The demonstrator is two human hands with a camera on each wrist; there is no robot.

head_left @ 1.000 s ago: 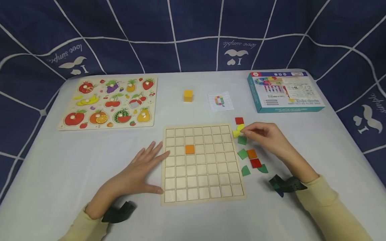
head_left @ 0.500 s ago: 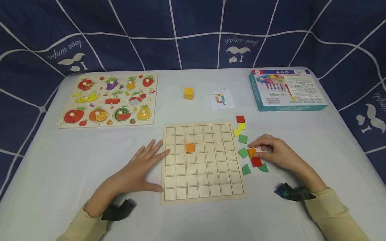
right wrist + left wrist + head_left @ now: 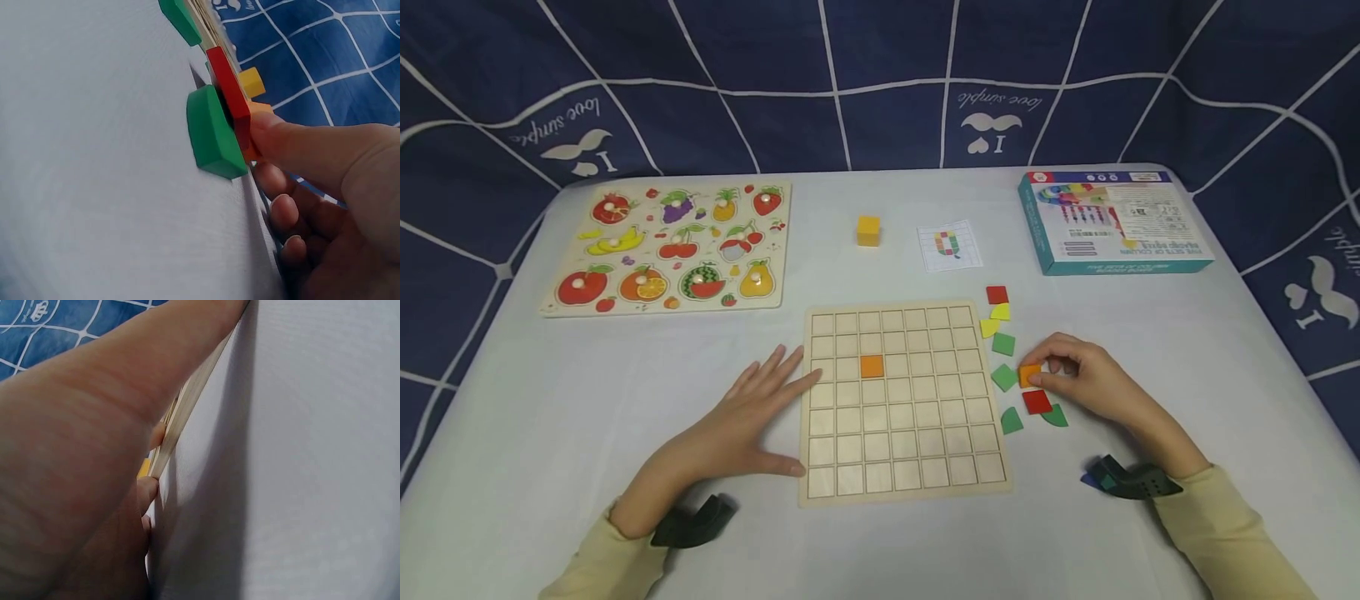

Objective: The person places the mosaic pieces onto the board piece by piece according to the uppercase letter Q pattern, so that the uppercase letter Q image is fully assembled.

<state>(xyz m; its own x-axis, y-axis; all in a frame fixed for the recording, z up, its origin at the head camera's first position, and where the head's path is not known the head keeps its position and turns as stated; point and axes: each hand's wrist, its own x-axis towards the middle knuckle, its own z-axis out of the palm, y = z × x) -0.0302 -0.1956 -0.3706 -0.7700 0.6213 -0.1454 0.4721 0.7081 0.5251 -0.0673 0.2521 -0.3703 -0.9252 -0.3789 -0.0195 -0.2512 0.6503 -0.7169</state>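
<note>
A wooden grid board lies mid-table with one orange tile in a cell of its upper left part. My left hand is spread out, fingertips and thumb touching the board's left edge. To the right of the board my right hand pinches a second orange square tile between thumb and finger. Just below it lies a red square tile, partly over a green quarter-round tile; both also show near the thumb in the right wrist view. Two green square tiles sit between the hand and the board.
Further tiles line the board's right side: a red square, two yellow quarter-rounds and a green quarter-round. Behind stand a yellow cube, a pattern card and a cardboard box. A fruit puzzle board lies back left.
My right hand has moved from the yellow tiles down toward me and taken hold of the orange tile, which has shifted slightly up and right. The left hand has stayed at the board's edge.
</note>
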